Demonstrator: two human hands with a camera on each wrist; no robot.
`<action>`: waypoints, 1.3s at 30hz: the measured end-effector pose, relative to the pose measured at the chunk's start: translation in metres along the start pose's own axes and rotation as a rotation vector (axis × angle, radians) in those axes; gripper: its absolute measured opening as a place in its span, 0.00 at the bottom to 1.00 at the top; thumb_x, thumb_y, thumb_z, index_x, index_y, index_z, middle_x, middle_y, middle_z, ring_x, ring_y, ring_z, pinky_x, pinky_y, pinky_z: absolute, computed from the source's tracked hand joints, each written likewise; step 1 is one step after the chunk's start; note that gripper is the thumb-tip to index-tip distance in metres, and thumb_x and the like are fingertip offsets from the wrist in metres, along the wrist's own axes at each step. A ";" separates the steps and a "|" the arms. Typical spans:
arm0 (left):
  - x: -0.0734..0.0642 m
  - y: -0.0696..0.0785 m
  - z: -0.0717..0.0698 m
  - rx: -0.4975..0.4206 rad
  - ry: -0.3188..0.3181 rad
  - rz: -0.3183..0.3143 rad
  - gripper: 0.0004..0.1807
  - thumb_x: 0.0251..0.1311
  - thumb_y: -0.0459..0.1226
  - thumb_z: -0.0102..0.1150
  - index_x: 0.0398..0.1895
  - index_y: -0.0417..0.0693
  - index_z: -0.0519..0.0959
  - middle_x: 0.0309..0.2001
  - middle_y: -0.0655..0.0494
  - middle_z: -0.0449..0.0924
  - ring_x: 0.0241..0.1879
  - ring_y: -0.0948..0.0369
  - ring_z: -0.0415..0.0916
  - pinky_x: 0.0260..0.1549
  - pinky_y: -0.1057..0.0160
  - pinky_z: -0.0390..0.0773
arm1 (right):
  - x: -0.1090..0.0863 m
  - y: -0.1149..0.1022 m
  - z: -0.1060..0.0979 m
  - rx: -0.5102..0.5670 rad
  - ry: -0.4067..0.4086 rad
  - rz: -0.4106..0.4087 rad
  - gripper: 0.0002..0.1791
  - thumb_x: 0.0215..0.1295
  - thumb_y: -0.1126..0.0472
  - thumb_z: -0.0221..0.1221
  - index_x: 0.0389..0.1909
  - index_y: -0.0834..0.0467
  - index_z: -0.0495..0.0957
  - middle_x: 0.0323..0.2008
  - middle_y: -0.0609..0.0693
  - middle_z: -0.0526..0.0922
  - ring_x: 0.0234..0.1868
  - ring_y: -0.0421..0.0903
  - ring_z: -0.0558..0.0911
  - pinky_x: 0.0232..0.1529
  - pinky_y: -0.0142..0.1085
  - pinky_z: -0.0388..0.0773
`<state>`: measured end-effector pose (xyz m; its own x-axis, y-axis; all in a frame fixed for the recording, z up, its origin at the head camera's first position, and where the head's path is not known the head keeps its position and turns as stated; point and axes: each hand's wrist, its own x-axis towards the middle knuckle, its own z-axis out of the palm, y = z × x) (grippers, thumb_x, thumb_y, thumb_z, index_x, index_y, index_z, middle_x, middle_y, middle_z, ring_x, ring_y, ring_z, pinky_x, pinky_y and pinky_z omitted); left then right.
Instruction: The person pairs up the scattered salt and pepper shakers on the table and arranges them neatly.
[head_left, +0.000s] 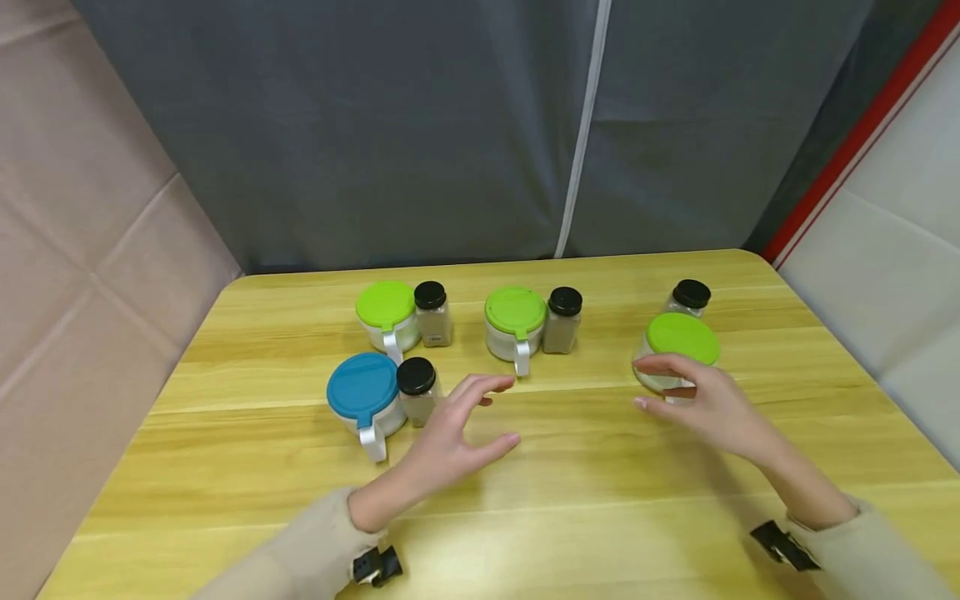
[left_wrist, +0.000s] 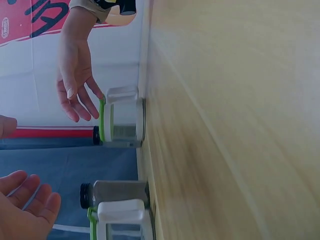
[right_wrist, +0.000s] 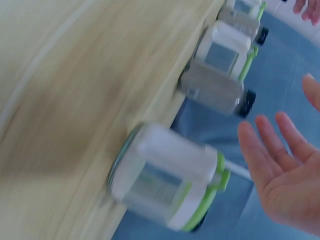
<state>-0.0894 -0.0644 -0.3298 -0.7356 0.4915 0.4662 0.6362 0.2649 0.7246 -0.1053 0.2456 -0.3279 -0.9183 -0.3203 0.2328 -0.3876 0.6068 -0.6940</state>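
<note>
My right hand (head_left: pixel 708 408) hovers at the near side of a white-bodied canister with a green lid and handle (head_left: pixel 684 335); its thumb and fingers are spread apart with nothing between them. In the right wrist view the palm of that hand (right_wrist: pixel 290 175) is bare, beside the canister (right_wrist: pixel 165 175). My left hand (head_left: pixel 450 437) hangs over the middle left of the table, thumb and fingers apart and holding nothing. Closest to it stands a clear spice jar with a black lid (head_left: pixel 420 396), beside a blue-lidded canister (head_left: pixel 363 387).
Farther back on the wooden table (head_left: pixel 570 542) stand two more green-lidded canisters, one left (head_left: pixel 386 307) and one central (head_left: pixel 515 312), each with a black-lidded jar (head_left: pixel 562 321) at its right. Another black-lidded jar (head_left: pixel 691 295) is behind the right canister. A grey curtain (head_left: pixel 375 133) hangs behind.
</note>
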 end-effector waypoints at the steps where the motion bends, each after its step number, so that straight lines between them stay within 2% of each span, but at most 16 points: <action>1: 0.000 -0.004 0.004 0.002 -0.013 -0.006 0.29 0.47 0.32 0.63 0.55 0.38 0.66 0.51 0.49 0.69 0.50 0.56 0.66 0.46 0.58 0.68 | -0.003 0.002 -0.004 0.003 -0.004 0.006 0.21 0.52 0.60 0.63 0.48 0.62 0.73 0.46 0.52 0.75 0.45 0.39 0.73 0.39 0.32 0.74; 5: 0.001 -0.021 0.021 0.008 -0.055 -0.022 0.31 0.50 0.38 0.62 0.58 0.44 0.63 0.53 0.56 0.66 0.52 0.61 0.64 0.48 0.62 0.67 | -0.012 0.009 -0.020 0.000 -0.018 0.010 0.20 0.52 0.62 0.63 0.47 0.61 0.73 0.45 0.49 0.75 0.45 0.37 0.72 0.39 0.27 0.72; 12: 0.007 -0.029 0.043 -0.042 -0.081 -0.019 0.31 0.50 0.41 0.62 0.57 0.42 0.64 0.53 0.56 0.66 0.52 0.62 0.63 0.46 0.65 0.68 | -0.028 0.025 -0.047 0.006 -0.055 0.002 0.19 0.54 0.68 0.60 0.49 0.64 0.72 0.44 0.52 0.75 0.44 0.36 0.73 0.38 0.24 0.71; 18: 0.015 -0.032 0.061 -0.045 -0.111 -0.021 0.30 0.51 0.40 0.62 0.57 0.41 0.64 0.52 0.53 0.67 0.50 0.62 0.64 0.46 0.68 0.68 | -0.041 0.043 -0.067 0.014 -0.080 0.069 0.19 0.57 0.68 0.57 0.51 0.65 0.69 0.45 0.39 0.74 0.44 0.32 0.72 0.35 0.25 0.73; 24: 0.023 -0.035 0.075 -0.068 -0.134 -0.061 0.29 0.52 0.41 0.61 0.56 0.40 0.65 0.51 0.49 0.68 0.49 0.61 0.66 0.45 0.68 0.68 | -0.047 0.065 -0.081 0.070 -0.095 0.131 0.20 0.60 0.69 0.54 0.54 0.64 0.67 0.46 0.37 0.73 0.44 0.30 0.72 0.34 0.27 0.74; 30: 0.036 -0.041 0.084 -0.035 -0.154 -0.103 0.30 0.52 0.43 0.61 0.57 0.41 0.65 0.51 0.50 0.68 0.49 0.63 0.66 0.45 0.68 0.68 | -0.052 0.088 -0.092 0.059 -0.063 0.180 0.20 0.62 0.68 0.51 0.56 0.59 0.66 0.45 0.34 0.72 0.42 0.27 0.72 0.33 0.24 0.73; 33: 0.043 -0.046 0.088 -0.024 -0.169 -0.140 0.31 0.51 0.44 0.61 0.57 0.43 0.65 0.51 0.52 0.68 0.49 0.65 0.66 0.45 0.69 0.68 | -0.054 0.097 -0.097 0.054 -0.046 0.231 0.20 0.63 0.66 0.51 0.57 0.57 0.65 0.44 0.32 0.72 0.41 0.25 0.72 0.33 0.22 0.71; 39: 0.058 -0.052 0.096 -0.022 -0.203 -0.199 0.33 0.50 0.47 0.61 0.59 0.47 0.63 0.52 0.53 0.66 0.50 0.65 0.65 0.47 0.71 0.65 | -0.057 0.113 -0.106 0.022 -0.004 0.326 0.23 0.63 0.63 0.52 0.58 0.61 0.62 0.44 0.29 0.70 0.41 0.22 0.70 0.33 0.20 0.69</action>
<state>-0.1428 0.0302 -0.3895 -0.7823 0.5884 0.2045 0.4774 0.3554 0.8036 -0.1056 0.4092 -0.3469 -0.9934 -0.1147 -0.0066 -0.0715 0.6623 -0.7459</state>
